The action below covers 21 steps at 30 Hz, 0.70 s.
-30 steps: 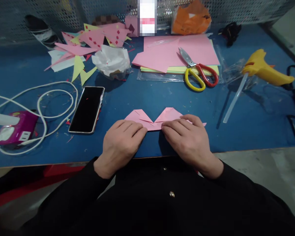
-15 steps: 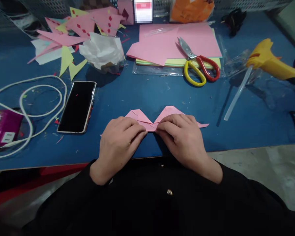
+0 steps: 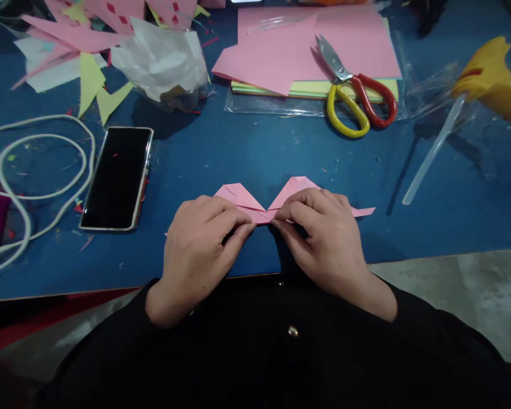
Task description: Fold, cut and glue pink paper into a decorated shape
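Observation:
A folded piece of pink paper [image 3: 242,196] lies near the front edge of the blue table, with two raised lobes and a V-shaped dip between them. My left hand [image 3: 204,244] pinches its lower edge left of the dip, thumb and fingers closed. Just right of the dip, my right hand [image 3: 323,238] pinches the same edge. Thin pink tips poke out beyond both hands. The hands cover much of the paper's outer parts.
Scissors [image 3: 340,68] with red and yellow handles rest on stacked pink paper [image 3: 272,62]. To the right is a yellow glue gun [image 3: 485,79] with a clear stick. A phone [image 3: 117,179], white cable [image 3: 91,147], crumpled white paper [image 3: 162,62] and yellow scraps [image 3: 91,82] occupy the left.
The view has tipped down and come closer, so the table items sit higher and wider apart. Both hands keep their pinch on the pink paper, which looks almost unchanged.

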Motion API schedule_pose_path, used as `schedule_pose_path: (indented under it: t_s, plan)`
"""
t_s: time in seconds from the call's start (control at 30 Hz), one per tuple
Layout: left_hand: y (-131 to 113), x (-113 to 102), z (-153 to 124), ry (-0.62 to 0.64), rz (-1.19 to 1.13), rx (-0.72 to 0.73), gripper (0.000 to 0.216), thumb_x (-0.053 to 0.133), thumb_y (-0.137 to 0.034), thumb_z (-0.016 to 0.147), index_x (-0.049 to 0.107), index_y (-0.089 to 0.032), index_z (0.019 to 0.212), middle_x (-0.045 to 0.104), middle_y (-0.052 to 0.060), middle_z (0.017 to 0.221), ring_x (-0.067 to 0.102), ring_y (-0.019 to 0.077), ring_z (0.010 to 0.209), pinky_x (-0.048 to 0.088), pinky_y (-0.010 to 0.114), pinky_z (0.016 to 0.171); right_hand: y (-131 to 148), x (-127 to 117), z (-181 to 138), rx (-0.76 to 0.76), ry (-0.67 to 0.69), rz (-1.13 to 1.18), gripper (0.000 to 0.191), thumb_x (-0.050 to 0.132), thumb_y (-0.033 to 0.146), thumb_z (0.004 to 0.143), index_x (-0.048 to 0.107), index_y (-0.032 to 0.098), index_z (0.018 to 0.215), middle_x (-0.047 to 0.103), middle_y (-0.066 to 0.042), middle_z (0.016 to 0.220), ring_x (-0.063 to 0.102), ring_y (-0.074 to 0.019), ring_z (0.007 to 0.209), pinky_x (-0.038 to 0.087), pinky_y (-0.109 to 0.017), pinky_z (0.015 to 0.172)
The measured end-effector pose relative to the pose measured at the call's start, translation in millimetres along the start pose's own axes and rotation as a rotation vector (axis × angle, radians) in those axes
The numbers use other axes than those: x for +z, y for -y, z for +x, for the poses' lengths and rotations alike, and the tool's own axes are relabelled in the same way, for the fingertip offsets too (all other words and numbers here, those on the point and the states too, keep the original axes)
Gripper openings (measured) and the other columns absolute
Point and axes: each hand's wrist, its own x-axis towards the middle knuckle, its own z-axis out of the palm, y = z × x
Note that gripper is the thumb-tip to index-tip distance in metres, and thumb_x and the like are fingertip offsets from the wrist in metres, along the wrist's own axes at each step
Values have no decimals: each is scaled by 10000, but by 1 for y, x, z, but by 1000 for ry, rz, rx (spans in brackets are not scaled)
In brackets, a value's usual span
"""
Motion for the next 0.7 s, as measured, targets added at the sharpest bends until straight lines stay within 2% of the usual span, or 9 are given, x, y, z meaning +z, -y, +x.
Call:
schedule_pose_path:
  t_s: [0.7]
  plan:
    - [-4, 0, 7, 26, 111, -22, 205, 580, -308, 964, 636, -242, 778, 698, 12, 779, 614, 236, 743, 405, 441, 762, 3, 3, 1, 63, -14, -50, 97, 610, 206, 918, 630, 212, 823, 669, -34, 869, 582, -217, 815, 358, -368, 761]
